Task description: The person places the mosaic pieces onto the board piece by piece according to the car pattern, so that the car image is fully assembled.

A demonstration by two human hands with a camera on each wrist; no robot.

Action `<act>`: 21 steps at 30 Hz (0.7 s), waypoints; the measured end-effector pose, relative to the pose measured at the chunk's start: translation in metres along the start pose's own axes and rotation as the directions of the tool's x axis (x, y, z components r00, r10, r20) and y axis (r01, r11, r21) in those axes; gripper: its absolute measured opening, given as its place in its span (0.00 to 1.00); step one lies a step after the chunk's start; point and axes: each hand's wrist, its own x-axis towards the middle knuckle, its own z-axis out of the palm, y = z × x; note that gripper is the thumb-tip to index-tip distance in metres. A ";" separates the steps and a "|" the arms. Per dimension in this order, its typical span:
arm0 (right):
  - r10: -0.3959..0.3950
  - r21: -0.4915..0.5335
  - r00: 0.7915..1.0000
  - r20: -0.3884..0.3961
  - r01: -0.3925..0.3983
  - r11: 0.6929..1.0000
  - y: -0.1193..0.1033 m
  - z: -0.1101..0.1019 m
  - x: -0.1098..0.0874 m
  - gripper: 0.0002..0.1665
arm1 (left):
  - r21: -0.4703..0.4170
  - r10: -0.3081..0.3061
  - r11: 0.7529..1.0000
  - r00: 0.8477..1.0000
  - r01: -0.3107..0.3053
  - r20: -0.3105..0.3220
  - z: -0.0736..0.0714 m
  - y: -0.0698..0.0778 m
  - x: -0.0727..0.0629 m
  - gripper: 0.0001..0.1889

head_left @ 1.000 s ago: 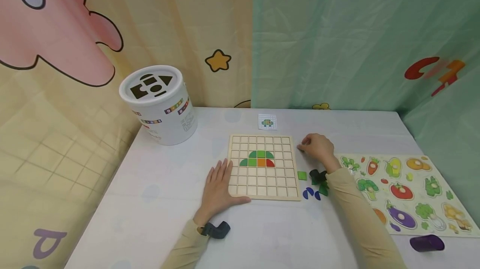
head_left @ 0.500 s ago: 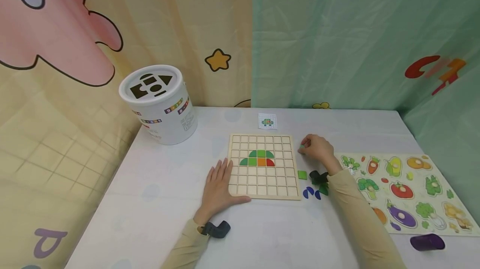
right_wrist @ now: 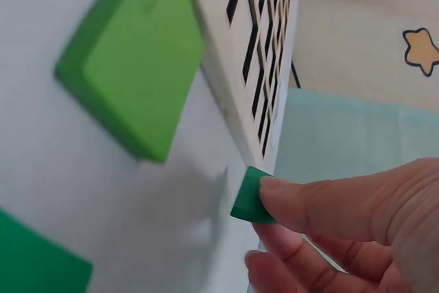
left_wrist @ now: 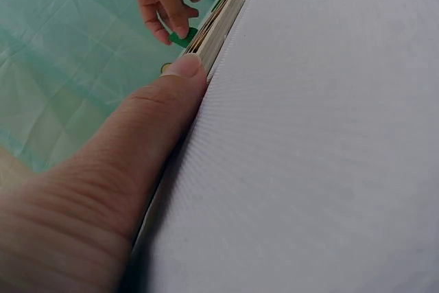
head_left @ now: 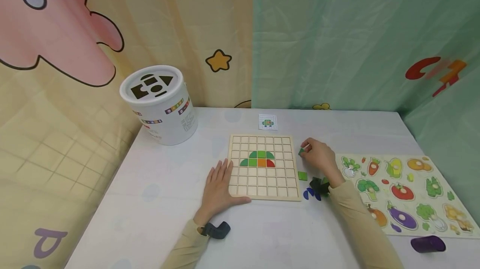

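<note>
My right hand [head_left: 318, 155] pinches a small dark green block [right_wrist: 248, 197] between thumb and fingers, just right of the wooden grid board's [head_left: 277, 181] upper right side. My left hand [head_left: 217, 192] lies with straight fingers along the board's left edge, its thumb [left_wrist: 161, 111] against the front edge. Green, orange and red pieces form two rows in the board: a green square [head_left: 261, 154] in the upper row, an orange square [head_left: 261, 163] and a red quarter-round piece [head_left: 270, 163] in the lower. Right of the board lies a light green square [right_wrist: 147, 66].
Blue rounded pieces [head_left: 306, 194] lie near the board's lower right corner, beside dark green ones partly hidden by the right wrist. A pattern card [head_left: 268, 122] lies behind the board. A white bucket [head_left: 165, 114] stands left, a vegetable puzzle [head_left: 410, 177] right, a purple object [head_left: 428, 244] before it.
My right hand has turned and shifted slightly toward me, and the dark green block in its fingers has come into sight. My left hand and the board stay where they were.
</note>
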 end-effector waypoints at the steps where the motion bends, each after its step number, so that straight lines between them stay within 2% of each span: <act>1: -0.010 0.002 1.000 -0.017 0.010 1.000 -0.002 0.000 -0.002 0.11 | 0.001 0.000 1.000 1.000 0.000 0.002 0.000 0.000 0.000 0.65; 5: -0.075 0.013 0.995 -0.068 0.076 0.997 -0.011 0.004 -0.011 0.10 | 0.006 -0.010 1.000 1.000 0.010 0.015 0.000 0.000 0.000 0.66; 8: -0.124 0.046 0.990 -0.065 0.127 0.991 -0.019 0.008 -0.016 0.08 | 0.004 -0.013 1.000 1.000 0.013 0.020 0.000 0.000 0.000 0.65; 14: -0.208 0.084 0.978 -0.003 0.207 0.975 -0.031 0.017 -0.019 0.05 | -0.012 -0.011 1.000 1.000 0.011 0.020 -0.002 0.002 0.001 0.65; 21: -0.219 0.068 0.973 0.079 0.214 0.974 -0.039 0.028 -0.019 0.03 | -0.003 -0.012 1.000 1.000 0.012 0.020 -0.002 0.002 0.001 0.65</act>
